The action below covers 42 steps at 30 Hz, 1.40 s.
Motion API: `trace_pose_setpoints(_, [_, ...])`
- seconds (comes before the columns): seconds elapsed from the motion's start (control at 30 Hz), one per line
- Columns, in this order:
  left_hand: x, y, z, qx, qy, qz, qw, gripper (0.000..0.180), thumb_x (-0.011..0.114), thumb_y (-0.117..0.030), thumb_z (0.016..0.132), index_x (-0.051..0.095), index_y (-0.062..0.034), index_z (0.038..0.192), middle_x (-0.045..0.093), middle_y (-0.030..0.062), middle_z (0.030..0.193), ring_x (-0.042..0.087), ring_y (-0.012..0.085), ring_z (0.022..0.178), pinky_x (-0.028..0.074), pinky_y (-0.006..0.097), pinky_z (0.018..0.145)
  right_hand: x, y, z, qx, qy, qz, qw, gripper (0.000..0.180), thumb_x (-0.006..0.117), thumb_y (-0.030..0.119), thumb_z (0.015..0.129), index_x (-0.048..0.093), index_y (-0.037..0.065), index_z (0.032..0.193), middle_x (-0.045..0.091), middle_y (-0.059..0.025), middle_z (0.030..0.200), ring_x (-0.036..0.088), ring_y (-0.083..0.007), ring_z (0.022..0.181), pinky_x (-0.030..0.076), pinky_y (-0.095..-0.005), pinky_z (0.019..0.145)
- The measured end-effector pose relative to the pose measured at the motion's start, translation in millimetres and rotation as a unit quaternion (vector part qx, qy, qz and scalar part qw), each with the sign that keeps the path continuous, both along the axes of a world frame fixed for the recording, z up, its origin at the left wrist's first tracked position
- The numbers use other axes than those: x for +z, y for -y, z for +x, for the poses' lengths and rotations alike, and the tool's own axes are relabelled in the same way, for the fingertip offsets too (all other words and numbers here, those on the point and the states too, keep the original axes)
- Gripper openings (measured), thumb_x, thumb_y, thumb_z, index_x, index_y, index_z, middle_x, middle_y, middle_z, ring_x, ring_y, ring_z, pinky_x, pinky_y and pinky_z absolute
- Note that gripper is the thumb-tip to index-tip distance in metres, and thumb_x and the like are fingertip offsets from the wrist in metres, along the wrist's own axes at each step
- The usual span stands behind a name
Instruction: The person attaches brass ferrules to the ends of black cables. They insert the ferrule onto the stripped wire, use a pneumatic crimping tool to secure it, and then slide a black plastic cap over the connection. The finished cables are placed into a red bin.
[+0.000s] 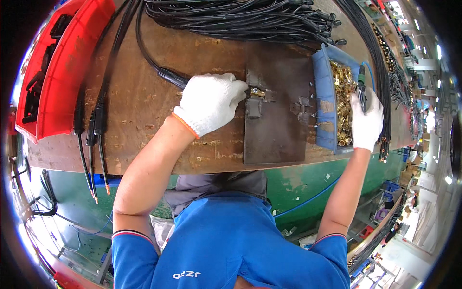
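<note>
My left hand (209,103), in a white knit glove, is closed around a black cable's thick moulded sleeve (172,77). Just past its fingertips a brass fitting (258,92) lies between small metal blocks on a dark steel plate (276,139); the joint with the cable is hidden by the fingers. Over at the right, my gloved right hand (367,123) grips a slim green and black hand tool (361,79) with a blue hose at its top. It is above the right side of a blue bin (325,108) filled with brass fittings (342,91).
A red bin (67,72) with black parts stands at the left. Bundled black cables (231,19) lie along the far side, and more hang over the table's right end. Several cables with black sleeves (100,115) droop over the near edge at left.
</note>
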<state>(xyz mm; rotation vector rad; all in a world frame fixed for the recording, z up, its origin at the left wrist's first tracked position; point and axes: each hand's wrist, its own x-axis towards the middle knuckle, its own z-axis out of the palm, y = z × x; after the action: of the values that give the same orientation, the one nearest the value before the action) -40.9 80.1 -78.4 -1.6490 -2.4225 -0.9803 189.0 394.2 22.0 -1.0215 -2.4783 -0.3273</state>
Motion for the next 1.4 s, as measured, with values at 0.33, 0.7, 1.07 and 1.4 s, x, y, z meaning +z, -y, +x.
trace_pose_setpoints(0.33, [2, 0, -6, -0.024, -0.040, 0.013, 0.999, 0.013, 0.074, -0.020, 0.094, 0.078, -0.0130, 0.104, 0.071, 0.0109, 0.087, 0.071, 0.0365, 0.078, 0.057, 0.046, 0.069, -15, -52, 15, 0.019, -0.144, -0.320, 0.936, 0.061, 0.078, 0.024, 0.094, 0.059, -0.002, 0.145, 0.068, -0.0031, 0.088, 0.059, -0.0084, 0.065, 0.048, -0.0274, 0.056])
trace_pose_setpoints(0.7, [4, 0, -6, -0.033, -0.026, -0.011, 0.999, 0.014, 0.074, -0.018, 0.094, 0.078, -0.0137, 0.106, 0.071, 0.0113, 0.089, 0.071, 0.0359, 0.080, 0.057, 0.047, 0.070, 33, -15, -27, 0.251, -0.580, -0.635, 0.444, 0.035, 0.065, 0.030, 0.095, 0.069, 0.003, 0.118, 0.074, -0.0153, 0.097, 0.069, -0.0299, 0.074, 0.058, -0.0399, 0.064])
trace_pose_setpoints(1.07, [19, -3, -7, -0.038, -0.014, -0.067, 0.997, 0.019, 0.074, -0.016, 0.093, 0.078, -0.0135, 0.111, 0.071, 0.0124, 0.091, 0.072, 0.0370, 0.085, 0.058, 0.047, 0.075, -12, 119, -139, 0.395, -0.489, -0.674, 0.388, 0.021, 0.069, 0.001, 0.095, 0.060, 0.006, 0.114, 0.071, -0.0159, 0.099, 0.070, -0.0246, 0.075, 0.061, -0.0415, 0.067])
trace_pose_setpoints(1.4, [18, -4, -6, -0.036, -0.010, -0.082, 0.996, 0.018, 0.074, -0.016, 0.093, 0.078, -0.0142, 0.111, 0.071, 0.0124, 0.091, 0.073, 0.0367, 0.085, 0.058, 0.047, 0.075, -20, 122, -143, 0.398, -0.447, -0.699, 0.390, 0.028, 0.078, 0.001, 0.089, 0.063, 0.004, 0.112, 0.072, -0.0162, 0.099, 0.072, -0.0237, 0.079, 0.062, -0.0391, 0.068])
